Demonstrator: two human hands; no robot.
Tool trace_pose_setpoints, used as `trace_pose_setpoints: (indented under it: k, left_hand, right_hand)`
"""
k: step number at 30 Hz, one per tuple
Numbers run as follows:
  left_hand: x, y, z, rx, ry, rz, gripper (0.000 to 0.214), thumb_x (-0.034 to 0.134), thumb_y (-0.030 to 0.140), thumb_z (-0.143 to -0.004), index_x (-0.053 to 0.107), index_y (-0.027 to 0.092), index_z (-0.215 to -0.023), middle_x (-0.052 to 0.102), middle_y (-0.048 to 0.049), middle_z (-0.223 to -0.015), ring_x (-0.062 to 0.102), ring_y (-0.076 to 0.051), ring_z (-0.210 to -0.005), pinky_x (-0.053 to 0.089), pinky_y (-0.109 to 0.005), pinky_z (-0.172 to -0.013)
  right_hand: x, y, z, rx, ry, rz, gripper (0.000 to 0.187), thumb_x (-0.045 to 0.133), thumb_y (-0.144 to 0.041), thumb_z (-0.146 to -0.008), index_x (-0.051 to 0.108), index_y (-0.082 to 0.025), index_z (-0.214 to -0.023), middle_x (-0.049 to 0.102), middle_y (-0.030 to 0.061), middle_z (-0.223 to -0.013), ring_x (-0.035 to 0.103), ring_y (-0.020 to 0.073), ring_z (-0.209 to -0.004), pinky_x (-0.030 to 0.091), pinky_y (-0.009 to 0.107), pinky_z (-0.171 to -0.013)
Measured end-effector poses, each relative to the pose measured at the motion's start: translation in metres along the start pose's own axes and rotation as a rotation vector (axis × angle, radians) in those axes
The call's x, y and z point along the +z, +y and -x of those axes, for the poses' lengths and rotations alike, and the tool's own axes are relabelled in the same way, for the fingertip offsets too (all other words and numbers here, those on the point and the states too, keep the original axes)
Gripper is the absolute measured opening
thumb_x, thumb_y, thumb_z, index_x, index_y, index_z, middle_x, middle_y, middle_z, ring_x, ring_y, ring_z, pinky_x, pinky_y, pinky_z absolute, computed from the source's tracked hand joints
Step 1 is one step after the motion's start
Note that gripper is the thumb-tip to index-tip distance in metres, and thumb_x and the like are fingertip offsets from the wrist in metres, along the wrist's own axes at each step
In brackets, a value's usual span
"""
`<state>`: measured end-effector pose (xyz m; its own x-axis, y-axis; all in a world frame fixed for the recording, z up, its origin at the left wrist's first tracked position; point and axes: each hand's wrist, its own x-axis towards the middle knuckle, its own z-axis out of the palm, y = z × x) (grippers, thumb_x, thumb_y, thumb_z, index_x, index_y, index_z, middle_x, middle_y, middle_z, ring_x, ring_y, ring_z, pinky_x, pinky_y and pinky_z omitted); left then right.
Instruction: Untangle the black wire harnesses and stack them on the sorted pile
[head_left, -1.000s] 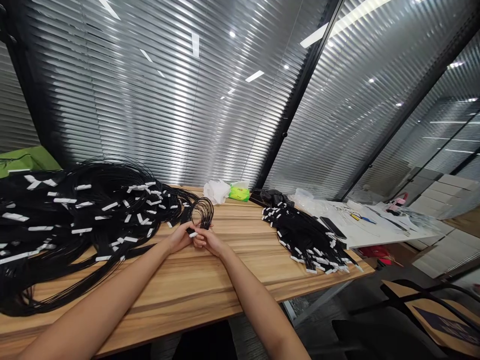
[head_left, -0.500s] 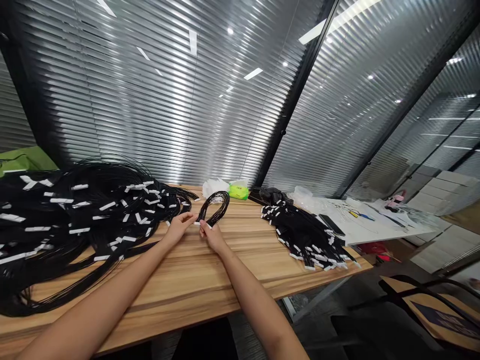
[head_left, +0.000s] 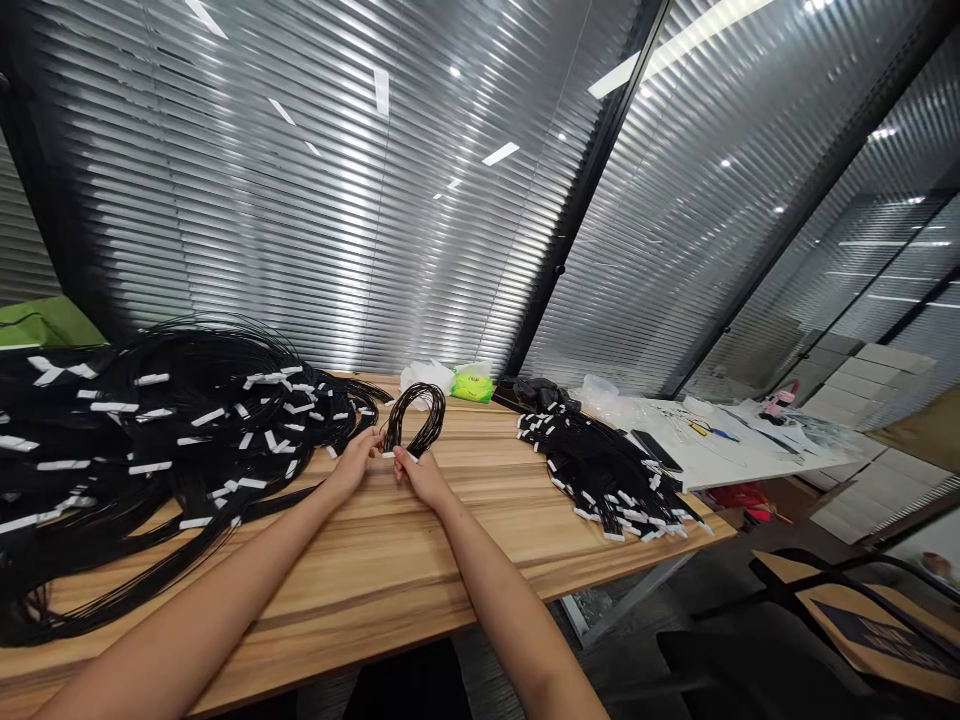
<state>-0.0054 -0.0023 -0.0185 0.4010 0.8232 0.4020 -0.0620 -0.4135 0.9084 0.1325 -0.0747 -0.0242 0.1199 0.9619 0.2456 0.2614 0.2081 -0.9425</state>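
While both hands are held low over the wooden table (head_left: 517, 545), a small loop of black cords (head_left: 420, 388) is gripped between them, its arch standing up and directed away from the body. The left hand (head_left: 351, 462) and the right hand (head_left: 424, 480) are about equally near it. The fingers (head_left: 399, 456) are pinched nearly closed, and the cord ends with their white tags (head_left: 388, 455) are held there. A large heap of tagged cords (head_left: 150, 420) is laid just to the left, a smaller bundle (head_left: 607, 470) further right.

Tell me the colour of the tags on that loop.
The tags are white, on a black cord loop; best in the head view.
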Motion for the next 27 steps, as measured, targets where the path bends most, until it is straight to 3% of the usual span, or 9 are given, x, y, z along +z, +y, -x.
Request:
trace_pose_setpoints:
  k: [7,12,16,23,27]
  left_hand:
    - [-0.005,0.023,0.008,0.148,0.053,-0.043,0.031,0.047,0.047,-0.086,0.051,0.021,-0.068,0.054,-0.0015,-0.07,0.052,-0.019,-0.075,0.044,-0.031,-0.075]
    - [-0.001,0.045,0.028,0.277,-0.098,-0.164,0.015,0.065,0.037,-0.073,0.064,0.023,-0.07,0.064,-0.0056,-0.08,0.055,-0.024,-0.084,0.041,-0.036,-0.089]
    - [0.006,0.051,0.037,0.336,-0.171,-0.214,0.009,0.068,0.033,-0.07,0.069,0.024,-0.072,0.069,-0.0069,-0.082,0.059,-0.026,-0.086,0.04,-0.039,-0.091]
    - [-0.001,0.037,0.024,0.31,0.169,-0.179,0.021,0.048,0.04,-0.088,0.058,0.022,-0.091,0.06,-0.0041,-0.078,0.055,-0.021,-0.079,0.042,-0.034,-0.082]
    - [-0.002,0.032,0.017,0.289,0.279,-0.115,0.029,0.036,0.042,-0.094,0.051,0.021,-0.107,0.055,-0.0017,-0.075,0.055,-0.018,-0.072,0.045,-0.031,-0.076]
  right_hand:
    - [-0.001,0.005,-0.006,-0.02,0.095,-0.111,0.048,0.048,-0.06,-0.084,0.047,-0.022,-0.054,0.05,-0.0012,-0.048,0.043,0.0129,-0.046,0.035,0.026,-0.049]
    - [-0.005,0.003,-0.005,-0.033,0.175,-0.136,0.047,0.05,-0.058,-0.083,0.049,-0.023,-0.053,0.049,-0.0012,-0.049,0.045,0.0153,-0.051,0.037,0.028,-0.054]
    - [-0.004,-0.001,-0.004,-0.049,0.218,-0.138,0.045,0.052,-0.057,-0.082,0.048,-0.023,-0.053,0.049,-0.001,-0.052,0.047,0.0168,-0.056,0.038,0.029,-0.059]
    - [-0.005,-0.002,-0.004,-0.094,0.207,-0.126,0.046,0.049,-0.055,-0.084,0.05,-0.023,-0.052,0.051,0.0,-0.053,0.048,0.0169,-0.058,0.041,0.03,-0.065]
    - [-0.003,-0.003,-0.002,-0.105,0.163,-0.126,0.042,0.051,-0.057,-0.083,0.05,-0.024,-0.056,0.051,0.0002,-0.054,0.05,0.0183,-0.06,0.042,0.031,-0.065]
